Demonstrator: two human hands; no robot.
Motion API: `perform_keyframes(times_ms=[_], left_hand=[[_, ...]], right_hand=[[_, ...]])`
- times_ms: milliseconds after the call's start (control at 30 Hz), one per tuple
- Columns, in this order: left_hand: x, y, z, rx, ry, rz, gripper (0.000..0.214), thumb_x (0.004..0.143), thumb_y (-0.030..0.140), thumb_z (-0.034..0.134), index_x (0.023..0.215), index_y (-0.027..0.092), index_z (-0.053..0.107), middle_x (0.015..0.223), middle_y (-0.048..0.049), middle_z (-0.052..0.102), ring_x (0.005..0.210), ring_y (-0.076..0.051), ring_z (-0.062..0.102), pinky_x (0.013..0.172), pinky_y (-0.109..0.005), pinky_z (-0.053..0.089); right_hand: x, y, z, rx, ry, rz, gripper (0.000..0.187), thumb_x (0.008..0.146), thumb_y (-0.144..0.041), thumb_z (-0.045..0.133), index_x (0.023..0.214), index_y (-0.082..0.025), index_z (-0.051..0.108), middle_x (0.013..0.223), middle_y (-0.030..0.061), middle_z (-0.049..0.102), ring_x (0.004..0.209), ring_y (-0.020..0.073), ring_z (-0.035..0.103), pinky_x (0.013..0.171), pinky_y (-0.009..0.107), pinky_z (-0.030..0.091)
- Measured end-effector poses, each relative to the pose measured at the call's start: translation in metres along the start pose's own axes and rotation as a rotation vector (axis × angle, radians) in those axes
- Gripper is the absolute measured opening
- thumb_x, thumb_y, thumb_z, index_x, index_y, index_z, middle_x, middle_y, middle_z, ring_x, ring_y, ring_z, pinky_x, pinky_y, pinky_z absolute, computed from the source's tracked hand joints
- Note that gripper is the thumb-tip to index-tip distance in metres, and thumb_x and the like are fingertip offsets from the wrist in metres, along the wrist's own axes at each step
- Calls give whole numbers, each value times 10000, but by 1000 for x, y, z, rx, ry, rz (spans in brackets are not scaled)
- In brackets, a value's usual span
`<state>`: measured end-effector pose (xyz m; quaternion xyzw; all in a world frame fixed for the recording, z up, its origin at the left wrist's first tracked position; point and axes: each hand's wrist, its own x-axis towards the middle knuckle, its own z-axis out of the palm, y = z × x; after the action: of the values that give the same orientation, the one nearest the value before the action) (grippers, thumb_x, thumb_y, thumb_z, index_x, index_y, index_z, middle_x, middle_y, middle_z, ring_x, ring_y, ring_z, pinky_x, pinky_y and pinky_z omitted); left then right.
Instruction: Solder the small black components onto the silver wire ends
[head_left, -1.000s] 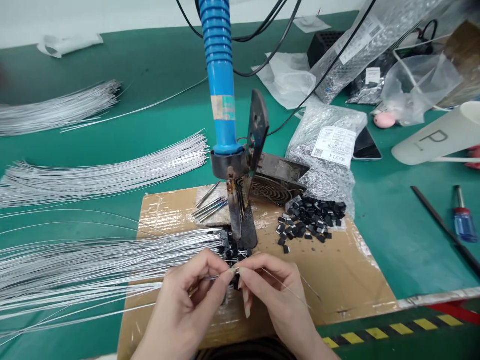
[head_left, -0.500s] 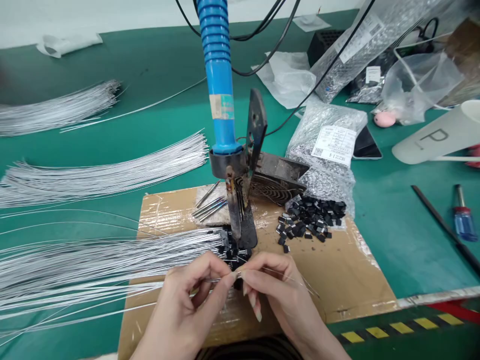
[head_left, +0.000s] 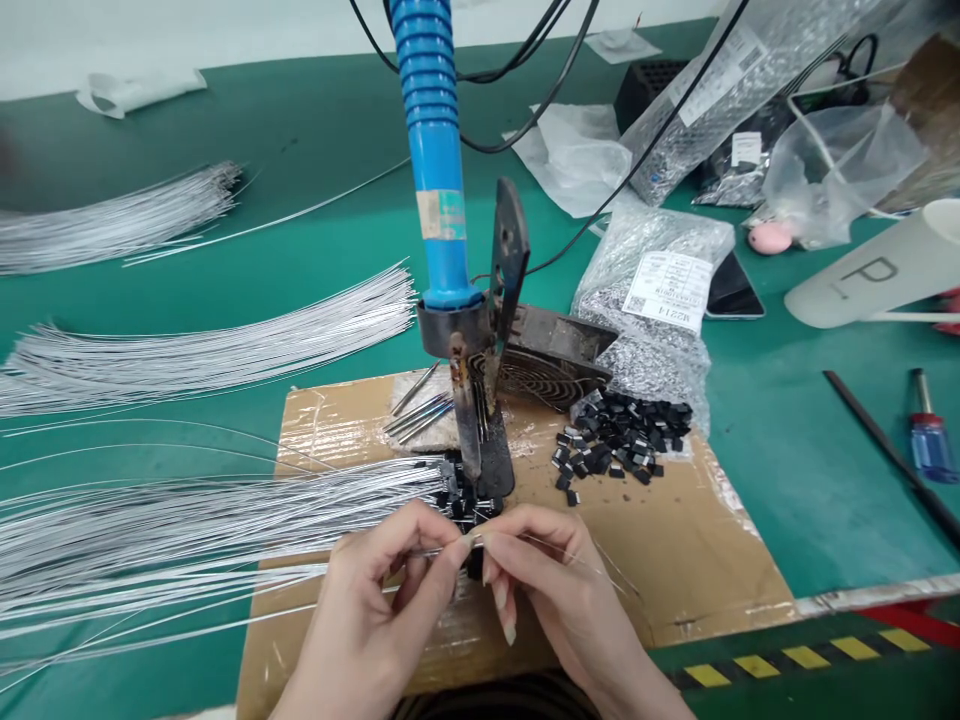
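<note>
My left hand (head_left: 397, 590) is closed in a pinch on a thin wire, at the front of a cardboard sheet (head_left: 705, 560). Fingertip to fingertip with it, my right hand (head_left: 555, 580) also pinches, and a fine wire (head_left: 619, 575) trails from it to the right. What sits between the two pinches is mostly covered by the fingers. Just beyond them, a blue-handled soldering iron (head_left: 442, 240) points tip-down in a dark metal stand (head_left: 510, 260). Black connectors (head_left: 457, 490) on the ends of white wires (head_left: 300, 510) lie below the tip.
Loose black connectors (head_left: 622, 435) are heaped to the right of the iron, near a small fan (head_left: 555, 365). Metal tips (head_left: 420, 415) lie behind left. Two wire bundles (head_left: 225, 335) (head_left: 135, 215) stretch across the left. A screwdriver (head_left: 930, 440), cup (head_left: 877, 270) and labelled bag (head_left: 660, 290) stand right.
Both hands stay pinched together at almost the same spot. The fingertips have shifted very slightly, with the right fingers drawn a little left.
</note>
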<state>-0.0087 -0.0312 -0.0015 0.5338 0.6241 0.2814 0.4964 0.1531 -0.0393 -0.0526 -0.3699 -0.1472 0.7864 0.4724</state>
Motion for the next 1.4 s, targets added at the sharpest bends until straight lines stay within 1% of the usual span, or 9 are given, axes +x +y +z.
perform_keyframes(times_ms=[200, 367, 567, 667, 800, 1000, 1233, 1400], left_hand=[[-2, -4, 7, 35, 86, 61, 250, 980, 322, 631, 768, 225, 721, 696, 0, 683, 639, -152, 554, 583, -271, 369], [-3, -7, 9, -2, 108, 55, 235, 983, 315, 635, 782, 221, 710, 705, 8, 676, 636, -140, 558, 585, -251, 391], [-2, -5, 9, -34, 93, 43, 235, 983, 313, 641, 781, 215, 710, 698, 16, 676, 631, -132, 565, 584, -237, 397], [0, -3, 8, -62, 96, 26, 216, 969, 314, 661, 785, 217, 716, 698, 21, 689, 622, -127, 568, 570, -228, 396], [2, -1, 8, -74, 125, -5, 197, 945, 316, 695, 780, 211, 720, 688, 15, 695, 611, -129, 572, 554, -228, 388], [2, -2, 6, -81, 117, 34, 192, 935, 300, 706, 766, 218, 746, 672, 8, 681, 595, -134, 541, 553, -243, 383], [1, -2, 5, -69, 113, 53, 178, 919, 289, 720, 762, 223, 774, 697, -7, 709, 614, -146, 577, 554, -248, 403], [2, -2, 6, -66, 126, 51, 178, 916, 274, 723, 751, 223, 765, 687, -3, 714, 631, -147, 603, 571, -238, 425]], right_hand=[[1, 2, 7, 60, 61, -4, 235, 799, -369, 910, 763, -149, 837, 630, 9, 685, 450, 57, 555, 410, 139, 481], [2, 6, 11, 117, 78, -14, 240, 786, -375, 918, 784, -146, 849, 621, 11, 683, 451, 52, 534, 415, 141, 479], [1, 8, 13, 120, 77, -23, 233, 797, -379, 911, 784, -154, 850, 630, 12, 683, 466, 55, 531, 420, 138, 486], [2, 6, 10, 92, 58, -39, 234, 828, -399, 884, 844, -167, 864, 688, 28, 706, 508, 82, 574, 423, 160, 522], [1, 6, 3, -27, 52, -90, 221, 871, -399, 851, 940, -189, 871, 727, 25, 722, 511, 97, 637, 470, 189, 570], [-3, 7, 1, -170, 78, -129, 176, 877, -364, 856, 890, -189, 860, 679, 10, 721, 513, 104, 662, 522, 197, 566], [-2, 8, 3, -129, 80, -136, 159, 873, -348, 862, 866, -190, 857, 677, 3, 713, 509, 86, 640, 520, 181, 575], [-3, 9, 3, -149, 83, -144, 170, 883, -353, 852, 855, -186, 855, 677, 6, 714, 512, 87, 639, 525, 185, 575]])
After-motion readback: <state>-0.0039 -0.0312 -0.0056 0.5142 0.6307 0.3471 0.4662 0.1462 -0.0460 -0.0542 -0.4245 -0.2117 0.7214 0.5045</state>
